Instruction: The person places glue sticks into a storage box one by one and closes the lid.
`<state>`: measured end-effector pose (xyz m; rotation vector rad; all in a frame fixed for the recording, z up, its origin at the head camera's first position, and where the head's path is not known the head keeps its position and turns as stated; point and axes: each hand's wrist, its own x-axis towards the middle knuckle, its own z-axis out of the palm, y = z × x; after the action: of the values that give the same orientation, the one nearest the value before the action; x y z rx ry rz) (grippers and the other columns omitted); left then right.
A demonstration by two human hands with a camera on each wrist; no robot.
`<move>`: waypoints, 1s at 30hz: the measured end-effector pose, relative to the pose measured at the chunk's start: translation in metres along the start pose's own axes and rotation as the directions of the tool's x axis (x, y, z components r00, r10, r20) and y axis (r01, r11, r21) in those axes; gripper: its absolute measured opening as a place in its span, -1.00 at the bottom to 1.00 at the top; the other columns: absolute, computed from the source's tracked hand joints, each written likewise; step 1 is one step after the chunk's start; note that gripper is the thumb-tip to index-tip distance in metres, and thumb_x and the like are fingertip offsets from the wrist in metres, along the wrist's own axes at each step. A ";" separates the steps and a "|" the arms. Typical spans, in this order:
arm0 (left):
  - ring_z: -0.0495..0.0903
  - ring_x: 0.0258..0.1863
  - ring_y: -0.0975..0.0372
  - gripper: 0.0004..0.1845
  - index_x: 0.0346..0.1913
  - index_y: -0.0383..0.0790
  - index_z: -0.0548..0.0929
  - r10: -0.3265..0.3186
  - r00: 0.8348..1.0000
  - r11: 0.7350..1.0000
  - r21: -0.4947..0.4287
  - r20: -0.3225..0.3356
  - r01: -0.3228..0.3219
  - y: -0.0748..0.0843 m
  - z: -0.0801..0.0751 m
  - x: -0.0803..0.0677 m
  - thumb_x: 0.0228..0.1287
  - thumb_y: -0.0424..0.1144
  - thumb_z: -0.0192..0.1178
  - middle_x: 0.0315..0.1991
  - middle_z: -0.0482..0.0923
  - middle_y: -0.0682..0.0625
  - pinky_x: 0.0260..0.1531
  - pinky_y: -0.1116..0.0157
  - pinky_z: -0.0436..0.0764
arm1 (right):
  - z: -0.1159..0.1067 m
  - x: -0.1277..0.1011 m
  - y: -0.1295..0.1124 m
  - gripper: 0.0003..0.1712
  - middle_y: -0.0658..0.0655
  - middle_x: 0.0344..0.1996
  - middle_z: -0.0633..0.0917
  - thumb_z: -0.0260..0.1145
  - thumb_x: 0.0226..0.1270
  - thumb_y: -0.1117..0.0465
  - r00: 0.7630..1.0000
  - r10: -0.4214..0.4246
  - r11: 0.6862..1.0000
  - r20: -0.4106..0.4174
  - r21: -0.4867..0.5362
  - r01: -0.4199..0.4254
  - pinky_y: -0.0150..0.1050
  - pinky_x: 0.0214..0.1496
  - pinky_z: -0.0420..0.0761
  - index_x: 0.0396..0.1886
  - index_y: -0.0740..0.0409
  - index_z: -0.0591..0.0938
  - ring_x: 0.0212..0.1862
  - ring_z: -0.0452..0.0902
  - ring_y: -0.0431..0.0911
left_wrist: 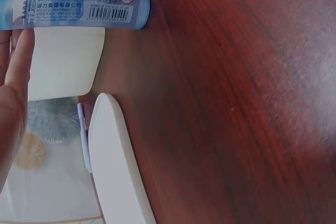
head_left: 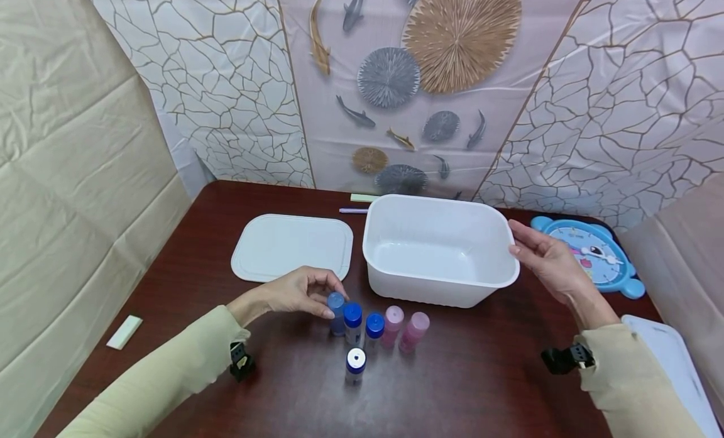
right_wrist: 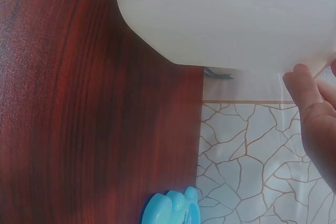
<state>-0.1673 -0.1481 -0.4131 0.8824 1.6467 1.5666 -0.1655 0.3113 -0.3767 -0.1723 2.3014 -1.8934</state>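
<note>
Six small bottles stand clustered near the front edge of the dark wooden table (head_left: 170,249), four with blue caps and two pink (head_left: 406,331). Left hand (head_left: 300,291) reaches over the cluster's left end, fingertips pinching the cap of the leftmost blue-capped bottle (head_left: 337,313), which stands upright on the table; the left wrist view shows that bottle's printed label and barcode close by a finger. Just behind the bottles, toward mid-table, sits a white plastic tub (head_left: 438,249), open top. Right hand (head_left: 545,259) touches the tub's right rim, fingers fairly straight, thumb against the outer edge; whether it truly grasps the rim, cannot tell. Flat white lid (head_left: 291,246) lies left of the tub, just beside it, apart from the left hand. Blue toy clock (head_left: 591,252) lies near the table's right edge, behind the right hand. Purple pen (head_left: 353,210) and pale green strip (head_left: 362,198) lie at the back edge. Small white block (head_left: 124,332) rests near the left edge.
</note>
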 end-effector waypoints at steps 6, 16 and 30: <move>0.60 -0.18 0.26 -0.62 -0.07 -0.55 0.50 0.038 0.998 0.994 0.106 -0.054 -0.033 0.021 -0.015 0.004 0.06 -0.45 0.33 -0.23 0.63 0.06 -0.13 0.36 0.63 | -0.001 0.001 -0.001 -0.24 0.18 0.43 0.17 0.20 0.35 0.19 1.000 0.010 0.998 -0.011 -0.054 -0.011 -0.64 -0.06 0.51 0.44 0.26 0.09 -0.01 0.44 -0.59; 0.58 -0.14 0.16 -0.60 0.05 -0.35 0.52 0.025 0.990 0.977 0.214 -0.138 0.005 0.116 -0.056 0.040 0.13 -0.39 0.29 -0.14 0.61 -0.05 -0.05 0.19 0.61 | -0.004 0.001 0.001 -0.26 0.20 0.42 0.18 0.18 0.37 0.23 1.000 -0.001 0.998 0.002 -0.055 0.001 -0.63 -0.07 0.51 0.43 0.30 0.07 -0.01 0.46 -0.57; 0.57 -0.15 0.20 -0.58 0.13 -0.38 0.49 -0.002 0.970 0.988 0.152 -0.241 0.040 0.151 -0.022 0.175 0.19 -0.48 0.23 -0.20 0.56 -0.07 0.01 0.25 0.60 | -0.001 0.000 0.002 -0.27 0.32 0.41 0.16 0.15 0.39 0.19 1.000 -0.021 0.995 -0.006 -0.100 0.021 -0.63 -0.05 0.51 0.43 0.34 0.07 0.00 0.44 -0.57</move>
<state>-0.2768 -0.0057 -0.2659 0.7737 1.9659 1.5975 -0.1655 0.3123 -0.3783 -0.2028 2.4099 -1.7921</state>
